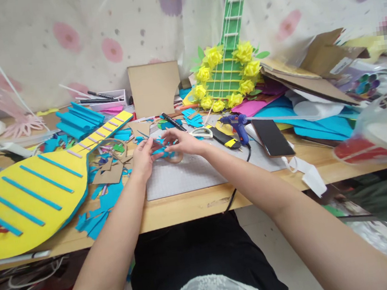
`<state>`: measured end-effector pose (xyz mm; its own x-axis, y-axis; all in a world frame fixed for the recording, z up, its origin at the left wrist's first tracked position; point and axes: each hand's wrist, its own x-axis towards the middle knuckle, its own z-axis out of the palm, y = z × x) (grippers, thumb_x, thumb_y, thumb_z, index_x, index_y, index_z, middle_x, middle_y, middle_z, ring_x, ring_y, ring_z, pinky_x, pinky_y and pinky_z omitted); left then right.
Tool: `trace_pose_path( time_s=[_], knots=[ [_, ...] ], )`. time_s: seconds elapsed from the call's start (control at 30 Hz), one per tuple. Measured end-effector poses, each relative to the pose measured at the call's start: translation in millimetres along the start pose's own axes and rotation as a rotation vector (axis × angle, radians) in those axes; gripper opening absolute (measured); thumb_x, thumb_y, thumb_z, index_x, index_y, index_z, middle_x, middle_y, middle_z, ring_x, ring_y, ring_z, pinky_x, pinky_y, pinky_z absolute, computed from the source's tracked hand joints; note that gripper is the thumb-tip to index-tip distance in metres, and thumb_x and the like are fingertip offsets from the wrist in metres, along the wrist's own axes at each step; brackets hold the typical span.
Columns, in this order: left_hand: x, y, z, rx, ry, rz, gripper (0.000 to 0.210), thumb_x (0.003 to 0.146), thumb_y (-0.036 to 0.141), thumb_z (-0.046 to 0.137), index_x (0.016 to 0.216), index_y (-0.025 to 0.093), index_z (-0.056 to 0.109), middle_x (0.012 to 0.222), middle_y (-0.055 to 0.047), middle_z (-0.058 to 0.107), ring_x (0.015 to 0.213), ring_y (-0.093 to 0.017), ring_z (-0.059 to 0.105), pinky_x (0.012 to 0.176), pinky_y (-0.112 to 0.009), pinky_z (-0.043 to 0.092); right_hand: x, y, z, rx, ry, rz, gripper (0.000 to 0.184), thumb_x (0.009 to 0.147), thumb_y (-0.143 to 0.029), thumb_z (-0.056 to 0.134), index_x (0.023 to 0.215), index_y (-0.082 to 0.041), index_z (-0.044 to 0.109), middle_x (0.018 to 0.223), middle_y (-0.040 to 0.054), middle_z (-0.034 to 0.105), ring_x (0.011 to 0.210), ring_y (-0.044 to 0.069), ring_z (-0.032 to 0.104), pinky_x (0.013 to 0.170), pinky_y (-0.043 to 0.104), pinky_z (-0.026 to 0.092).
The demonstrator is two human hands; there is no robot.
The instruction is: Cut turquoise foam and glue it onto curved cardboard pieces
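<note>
Over the grey cutting mat (184, 183), a thin blue strip (157, 142) slants between my hands. My left hand (143, 157) pinches it between thumb and fingers. My right hand (182, 141) has its fingers curled around the strip's other end; the exact contact there is too small to make out. Blue foam scraps lie behind and below the fingers. A roll of clear tape (174, 158) rests on the mat under my right hand. Just beyond are a black pen (173, 121) and white-handled scissors (202, 133).
At left lies a yellow guitar-like cutout (40, 181) with blue strips. A green one (229, 73) with yellow flowers leans at the back. A blue glue gun (238, 126), a black-and-yellow cutter (224, 136), a phone (272, 137) and a plastic bucket (377, 138) stand to the right.
</note>
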<state>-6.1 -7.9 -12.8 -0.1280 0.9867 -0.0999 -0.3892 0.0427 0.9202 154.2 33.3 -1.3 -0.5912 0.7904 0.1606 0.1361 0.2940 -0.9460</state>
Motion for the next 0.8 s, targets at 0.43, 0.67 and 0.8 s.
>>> trace_pose_path(
  time_s=[0.43, 0.67, 0.8],
  knots=[
    [-3.1, 1.0, 0.9, 0.013, -0.115, 0.028, 0.04, 0.055, 0.016, 0.077, 0.092, 0.015, 0.064, 0.086, -0.005, 0.068, 0.075, -0.015, 0.065, 0.061, -0.025, 0.055, -0.4, 3.1, -1.7, -0.044, 0.006, -0.029, 0.037, 0.067, -0.017, 0.067, 0.098, -0.018, 0.048, 0.087, 0.0003, 0.062, 0.081, 0.012, 0.059, 0.079, 0.031, 0.047],
    [-2.1, -0.7, 0.2, 0.044, -0.09, 0.038, 0.039, 0.054, 0.022, 0.079, 0.088, 0.016, 0.061, 0.083, -0.004, 0.066, 0.075, -0.016, 0.065, 0.065, -0.029, 0.055, -1.4, 3.2, -1.1, -0.037, -0.004, -0.048, 0.037, 0.067, -0.014, 0.067, 0.098, -0.018, 0.048, 0.085, -0.0006, 0.061, 0.082, 0.012, 0.059, 0.08, 0.031, 0.048],
    [-0.9, -1.8, -0.2, 0.041, -0.065, 0.047, 0.037, 0.053, 0.025, 0.079, 0.083, 0.016, 0.06, 0.075, 0.0, 0.064, 0.07, -0.014, 0.065, 0.064, -0.028, 0.056, 0.5, 1.1, 4.2, -0.025, -0.027, -0.052, 0.036, 0.066, -0.014, 0.067, 0.096, -0.019, 0.048, 0.081, -0.0027, 0.058, 0.079, 0.011, 0.058, 0.077, 0.029, 0.048]
  ],
)
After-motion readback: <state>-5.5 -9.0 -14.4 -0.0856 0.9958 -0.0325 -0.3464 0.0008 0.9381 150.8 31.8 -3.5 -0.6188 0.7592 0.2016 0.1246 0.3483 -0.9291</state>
